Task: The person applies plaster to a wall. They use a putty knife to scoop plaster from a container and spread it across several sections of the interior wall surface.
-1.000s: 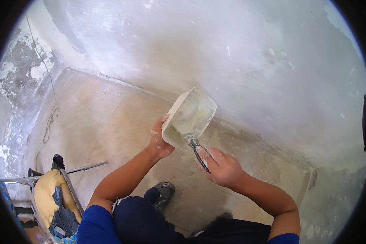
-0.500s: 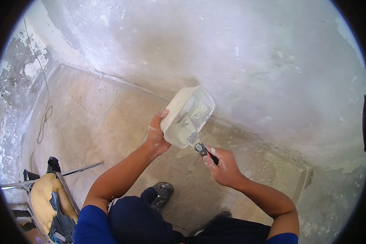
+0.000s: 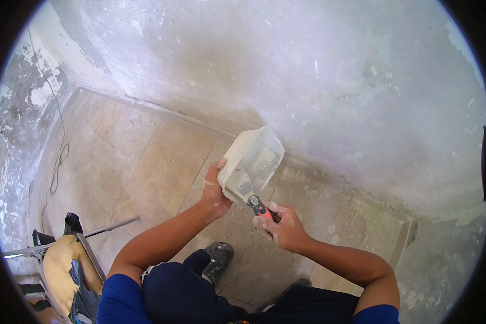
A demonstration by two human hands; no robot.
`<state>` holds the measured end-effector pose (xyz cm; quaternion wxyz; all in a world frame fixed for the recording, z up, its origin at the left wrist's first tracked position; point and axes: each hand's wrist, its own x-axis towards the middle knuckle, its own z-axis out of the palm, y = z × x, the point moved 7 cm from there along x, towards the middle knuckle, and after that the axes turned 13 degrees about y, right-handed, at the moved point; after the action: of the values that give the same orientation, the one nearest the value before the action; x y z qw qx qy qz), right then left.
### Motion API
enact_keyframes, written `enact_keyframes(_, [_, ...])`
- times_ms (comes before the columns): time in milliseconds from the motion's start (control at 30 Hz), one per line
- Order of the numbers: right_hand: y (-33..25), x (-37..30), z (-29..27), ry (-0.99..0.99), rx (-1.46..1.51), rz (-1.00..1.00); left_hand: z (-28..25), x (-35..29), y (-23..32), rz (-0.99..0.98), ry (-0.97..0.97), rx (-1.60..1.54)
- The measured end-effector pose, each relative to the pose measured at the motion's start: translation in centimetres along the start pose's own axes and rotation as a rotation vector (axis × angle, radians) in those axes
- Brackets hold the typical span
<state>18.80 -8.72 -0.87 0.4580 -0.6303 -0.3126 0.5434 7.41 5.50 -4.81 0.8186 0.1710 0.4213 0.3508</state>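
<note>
My left hand [image 3: 216,189] grips a white plastic tub [image 3: 237,154] by its left side, tilted so that its opening faces right. Whitish filler paste [image 3: 264,162] coats its inner walls. In my right hand [image 3: 283,227] is a putty knife [image 3: 255,202] with a black and red handle, the fingers closed round it. Its blade reaches into the near part of the tub, and the blade's tip is hard to tell from the paste. Both hands carry white smears.
Ahead rises a grey, patchy plastered wall [image 3: 335,97], meeting the tiled floor [image 3: 140,162] along a low skirting. A thin cable [image 3: 62,154] hangs at the left. A metal-framed chair with a torn yellowish pad [image 3: 59,264] stands lower left. My dark clog [image 3: 220,259] is below.
The tub has tipped further and shifted slightly down. My right hand has moved left and down with the putty knife, whose handle now sits closer to the tub's near edge.
</note>
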Motion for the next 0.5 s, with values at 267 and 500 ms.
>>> enact_keyframes(267, [-2.0,-0.8,-1.7,0.016,-0.007,0.018,-0.2,-0.3,0.4,-0.071,-0.090,-0.130])
enact_keyframes(500, [-6.2,-2.7,-4.9,0.129,-0.337,-0.478,-0.9,-0.5,0.2,-0.083,-0.117,-0.176])
